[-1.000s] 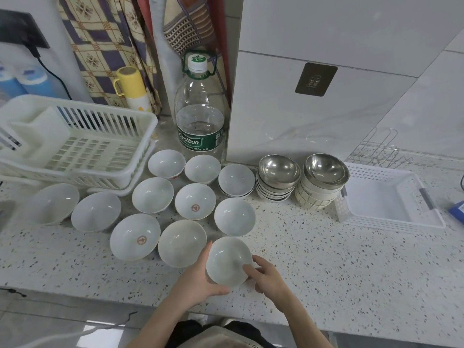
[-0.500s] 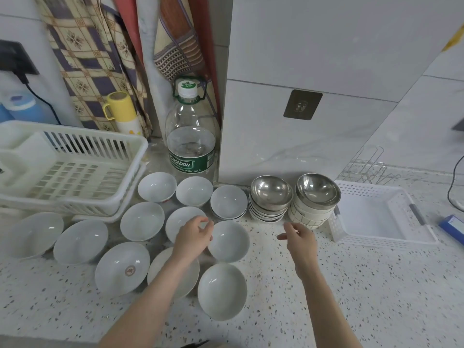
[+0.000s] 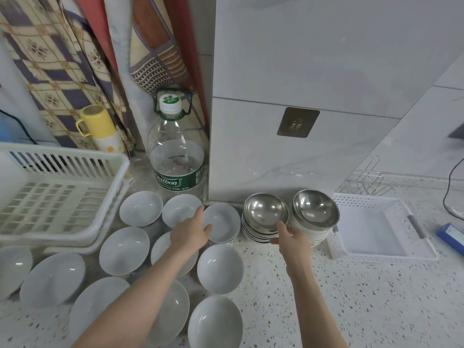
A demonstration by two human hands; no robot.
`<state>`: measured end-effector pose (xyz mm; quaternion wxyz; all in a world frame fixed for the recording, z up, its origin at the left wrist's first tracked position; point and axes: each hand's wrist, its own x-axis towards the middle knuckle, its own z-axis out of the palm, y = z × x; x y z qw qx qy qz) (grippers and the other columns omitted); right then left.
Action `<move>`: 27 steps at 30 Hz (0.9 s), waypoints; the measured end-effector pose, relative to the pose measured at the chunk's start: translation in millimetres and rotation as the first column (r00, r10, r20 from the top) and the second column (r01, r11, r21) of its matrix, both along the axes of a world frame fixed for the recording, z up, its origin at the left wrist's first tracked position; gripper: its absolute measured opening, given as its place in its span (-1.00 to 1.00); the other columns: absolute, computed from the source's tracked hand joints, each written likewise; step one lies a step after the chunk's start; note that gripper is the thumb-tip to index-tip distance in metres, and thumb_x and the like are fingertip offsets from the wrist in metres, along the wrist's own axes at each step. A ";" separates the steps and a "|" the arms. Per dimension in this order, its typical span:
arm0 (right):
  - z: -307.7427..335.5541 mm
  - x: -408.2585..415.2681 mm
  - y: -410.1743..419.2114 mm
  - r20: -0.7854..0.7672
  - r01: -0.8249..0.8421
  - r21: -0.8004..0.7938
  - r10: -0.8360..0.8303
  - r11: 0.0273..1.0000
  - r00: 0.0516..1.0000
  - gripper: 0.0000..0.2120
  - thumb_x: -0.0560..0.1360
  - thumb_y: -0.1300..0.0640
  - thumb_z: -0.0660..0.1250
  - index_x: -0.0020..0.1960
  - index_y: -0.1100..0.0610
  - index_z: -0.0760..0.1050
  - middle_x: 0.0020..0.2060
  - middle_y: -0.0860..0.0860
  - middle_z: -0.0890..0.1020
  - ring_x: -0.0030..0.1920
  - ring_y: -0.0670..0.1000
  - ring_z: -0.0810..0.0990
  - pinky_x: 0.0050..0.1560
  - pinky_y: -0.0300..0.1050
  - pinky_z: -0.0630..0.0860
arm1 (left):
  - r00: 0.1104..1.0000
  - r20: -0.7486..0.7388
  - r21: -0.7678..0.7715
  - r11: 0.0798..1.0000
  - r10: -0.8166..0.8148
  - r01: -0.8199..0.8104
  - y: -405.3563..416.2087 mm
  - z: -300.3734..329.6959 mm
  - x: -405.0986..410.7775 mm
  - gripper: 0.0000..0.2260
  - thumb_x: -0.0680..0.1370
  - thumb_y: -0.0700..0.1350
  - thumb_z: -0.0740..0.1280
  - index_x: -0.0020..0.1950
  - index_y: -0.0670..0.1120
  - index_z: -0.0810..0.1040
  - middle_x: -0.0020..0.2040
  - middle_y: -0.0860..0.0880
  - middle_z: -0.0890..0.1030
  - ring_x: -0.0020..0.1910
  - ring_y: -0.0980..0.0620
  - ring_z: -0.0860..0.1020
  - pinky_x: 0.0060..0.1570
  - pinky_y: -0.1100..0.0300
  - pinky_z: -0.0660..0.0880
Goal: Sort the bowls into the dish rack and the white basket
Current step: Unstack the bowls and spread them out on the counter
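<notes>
Several white bowls (image 3: 124, 249) lie open side up on the speckled counter between the white dish rack (image 3: 62, 156) at the left and the white basket (image 3: 386, 257) at the right. My left hand (image 3: 190, 232) holds the left rim of a small white bowl (image 3: 223, 221) by the wall, thumb on the rim and fingers down its outer side. My right hand (image 3: 288, 237) pinches the near right edge of the left steel bowl stack (image 3: 265, 212), thumb at the top bowl's rim. A second steel-topped stack (image 3: 315, 209) stands beside the basket.
A large water bottle (image 3: 177, 167) and a yellow mug (image 3: 96, 121) stand at the back by hanging cloths. A wire rack (image 3: 366, 182) lies behind the basket. A blue box (image 3: 452, 234) and a cable (image 3: 449, 197) are at the far right.
Both hands let go of the near white bowl, now on the counter, and reached toward the wall. The left has arrived at the small white bowl, the right at the steel stack.
</notes>
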<state>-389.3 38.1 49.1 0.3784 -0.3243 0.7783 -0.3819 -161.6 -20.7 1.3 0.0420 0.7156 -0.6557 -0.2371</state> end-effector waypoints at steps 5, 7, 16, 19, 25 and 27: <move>-6.0 0.7 -13.3 -0.007 0.068 0.024 -0.067 0.997 0.998 -0.58 0.53 -0.04 0.23 0.18 0.27 0.52 -0.39 -0.04 0.69 -0.36 -0.10 0.46 -0.19 -0.05 0.44 | 0.999 -0.034 0.008 1.000 -0.004 0.005 -11.9 -13.7 -3.6 -0.48 0.61 0.11 0.22 0.53 0.03 0.16 0.19 -0.12 0.63 0.17 -0.19 0.58 -0.02 -0.02 0.52; -7.1 2.4 -16.3 -0.022 0.085 0.032 -0.085 0.996 0.996 -0.67 0.52 0.01 0.23 0.08 0.26 0.55 -0.42 -0.05 0.69 -0.44 -0.11 0.41 -0.25 -0.09 0.40 | 0.998 -0.065 0.020 1.000 0.002 -0.001 -15.0 -18.1 -2.8 -0.49 0.60 0.06 0.26 0.51 0.01 0.20 0.18 -0.13 0.63 0.17 -0.21 0.58 -0.01 -0.03 0.52; -3.2 9.0 -18.4 -0.065 0.103 -0.001 -0.103 0.995 0.993 -0.49 0.51 0.13 0.25 0.45 0.14 0.35 -0.38 -0.02 0.67 -0.40 -0.07 0.55 -0.38 -0.19 0.43 | 0.997 -0.074 0.030 1.000 -0.002 0.004 -19.2 -21.7 1.6 -0.49 0.57 -0.09 0.23 0.52 0.06 0.22 0.12 -0.15 0.62 0.11 -0.23 0.58 -0.06 0.01 0.49; -1.8 10.0 -16.4 -0.072 0.100 -0.028 -0.102 0.995 0.992 -0.53 0.50 0.16 0.23 0.41 0.10 0.39 -0.37 -0.05 0.66 -0.40 -0.11 0.59 -0.39 -0.21 0.43 | 0.991 -0.135 0.045 0.999 -0.001 0.007 -21.0 -19.3 0.9 -0.50 0.58 -0.13 0.23 0.52 0.05 0.23 0.14 -0.15 0.63 0.12 -0.22 0.58 0.00 -0.03 0.54; 4.9 12.3 -14.6 -0.039 0.103 -0.059 -0.106 0.993 0.994 -0.56 0.53 0.21 0.20 0.40 0.10 0.41 -0.24 -0.01 0.68 -0.46 -0.22 0.60 -0.32 -0.21 0.42 | 0.979 -0.204 0.039 0.999 0.003 0.005 -21.5 -11.4 2.2 -0.51 0.55 -0.16 0.23 0.47 0.11 0.29 0.03 -0.13 0.65 0.03 -0.21 0.59 -0.08 0.02 0.53; 6.7 12.3 -12.6 0.017 0.132 -0.075 -0.131 0.988 0.991 -0.58 0.52 0.23 0.20 0.37 0.09 0.44 -0.28 0.02 0.66 -0.47 -0.21 0.58 -0.31 -0.19 0.42 | 0.978 -0.210 0.035 0.999 -0.010 0.018 -22.4 -9.0 2.6 -0.52 0.55 -0.16 0.23 0.46 0.11 0.30 0.02 -0.13 0.65 0.01 -0.20 0.59 -0.06 0.00 0.55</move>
